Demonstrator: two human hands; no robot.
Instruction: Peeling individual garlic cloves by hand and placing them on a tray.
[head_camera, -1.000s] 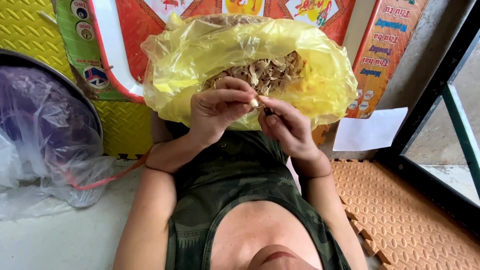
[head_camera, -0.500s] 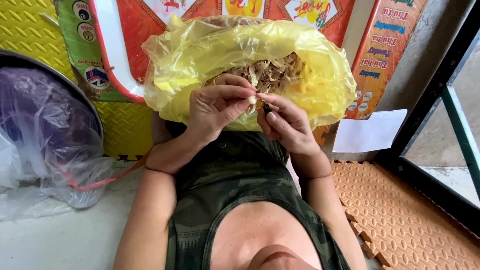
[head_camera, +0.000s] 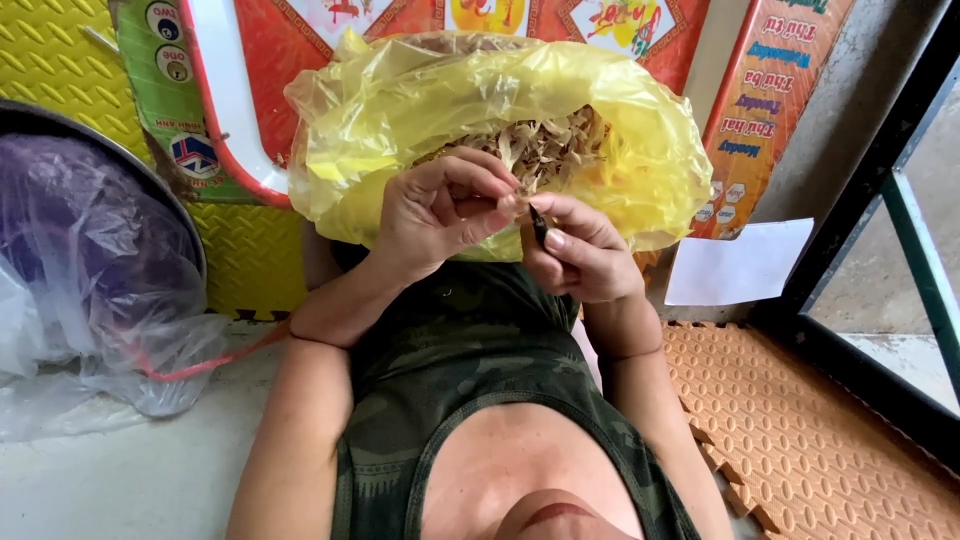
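Observation:
A yellow plastic bag (head_camera: 400, 130) stands open in front of me, filled with pale dried husk-like pieces (head_camera: 545, 145). My left hand (head_camera: 435, 215) pinches one small pale piece between thumb and fingertips just over the bag's near edge. My right hand (head_camera: 580, 250) grips a small dark blade-like tool (head_camera: 538, 225), its tip touching the piece in my left hand. Both hands meet above my lap, over my camouflage top (head_camera: 470, 350).
A round metal basin lined with clear plastic (head_camera: 90, 250) sits at the left. Yellow foam mat (head_camera: 50, 60) and colourful printed boards (head_camera: 300, 60) stand behind the bag. An orange foam mat (head_camera: 800, 420) lies at the right beside a dark metal door frame (head_camera: 870, 200) and a white paper (head_camera: 740, 262).
Both hands shifted slightly, fingers working the small piece; the left hand's fingers curled closer around it and the right hand's tool stays against it.

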